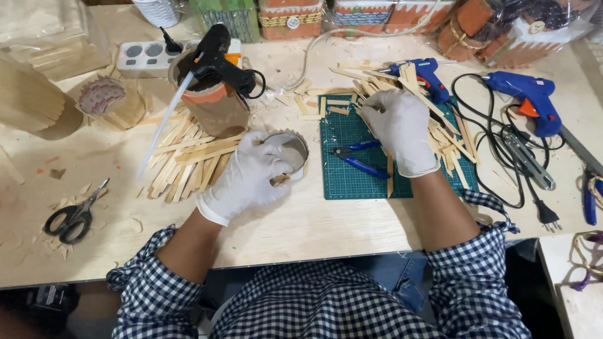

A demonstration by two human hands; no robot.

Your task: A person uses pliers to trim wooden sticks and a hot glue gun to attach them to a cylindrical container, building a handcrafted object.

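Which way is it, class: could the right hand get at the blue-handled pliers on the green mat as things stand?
Probably yes: the right hand hovers just above the pliers on the green mat, with nothing lying between them.

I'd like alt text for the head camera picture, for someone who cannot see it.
A person in white gloves sits at a craft table: the left hand holds a small round container, while the right hand reaches into a pile of wooden sticks on a green cutting mat. Blue pliers, glue guns and black scissors lie around.
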